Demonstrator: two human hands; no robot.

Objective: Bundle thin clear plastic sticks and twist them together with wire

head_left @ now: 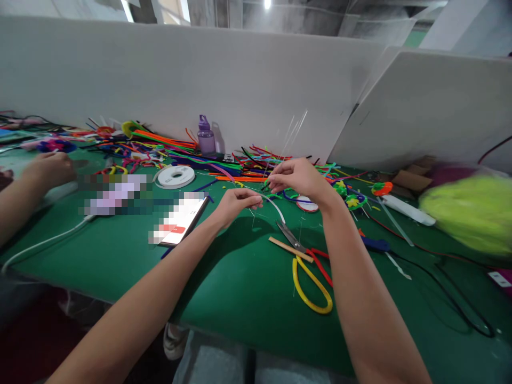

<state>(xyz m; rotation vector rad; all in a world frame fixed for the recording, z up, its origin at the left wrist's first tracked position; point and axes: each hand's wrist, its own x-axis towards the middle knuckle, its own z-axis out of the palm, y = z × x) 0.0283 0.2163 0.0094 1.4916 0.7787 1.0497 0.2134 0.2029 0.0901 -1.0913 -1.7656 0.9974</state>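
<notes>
My left hand (236, 205) pinches one end of a thin white pipe cleaner (276, 207) that curves down to the right over the green table. My right hand (298, 178) is raised just above and right of it, fingers pinched on thin clear wires (294, 130) that stick up toward the white wall, with a small green piece at the fingertips. The two hands are nearly touching. Directly below them lie scissors (310, 266) with yellow and red handles and a flat wooden stick (290, 249).
A heap of coloured pipe cleaners (192, 152) runs along the back, with a purple bottle (206, 136) and a white tape roll (175, 176). A phone (182, 220) lies left. Another person's hand (50, 169) rests far left. Yellow-green fluff (472, 210) and black cable (452, 293) lie right.
</notes>
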